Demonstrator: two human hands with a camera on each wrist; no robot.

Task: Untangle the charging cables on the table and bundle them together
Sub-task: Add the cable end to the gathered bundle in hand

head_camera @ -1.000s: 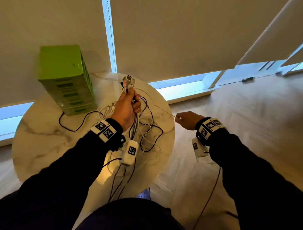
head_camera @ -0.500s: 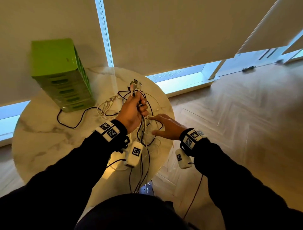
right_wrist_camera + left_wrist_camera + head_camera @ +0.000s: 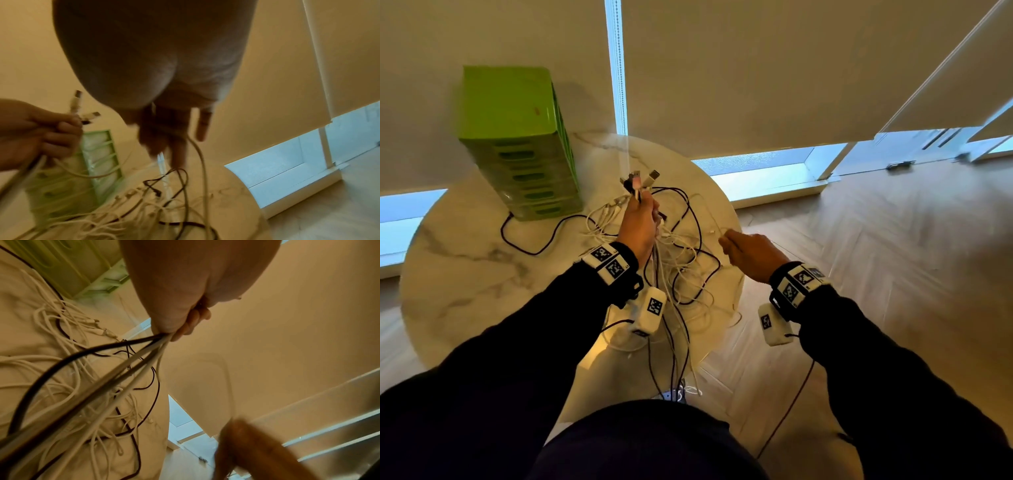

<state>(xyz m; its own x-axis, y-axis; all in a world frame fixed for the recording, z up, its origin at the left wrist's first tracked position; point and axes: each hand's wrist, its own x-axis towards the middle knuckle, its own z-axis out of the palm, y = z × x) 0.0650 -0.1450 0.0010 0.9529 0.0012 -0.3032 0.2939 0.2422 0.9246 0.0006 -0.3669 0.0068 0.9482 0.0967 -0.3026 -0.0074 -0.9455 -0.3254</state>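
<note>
A tangle of white and black charging cables (image 3: 681, 253) lies on the round marble table (image 3: 458, 274). My left hand (image 3: 638, 222) is raised over it and grips a bunch of cables, their USB plugs (image 3: 642, 180) sticking up above the fist. In the left wrist view the cables (image 3: 131, 360) run taut out of the fist (image 3: 180, 324). My right hand (image 3: 739, 245) is at the table's right edge and pinches one white cable (image 3: 202, 162) that hangs from its fingers down to the pile.
A green stack of drawers (image 3: 517, 144) stands at the back left of the table, with a black cord (image 3: 527, 246) running from it. Roller blinds cover the windows behind. Wooden floor (image 3: 876, 257) lies to the right. Some cables hang over the table's front edge.
My right hand has moved from the pile beside the left hand out to the table's right edge, drawing a white cable with it. The left hand keeps its bunch of cables.
</note>
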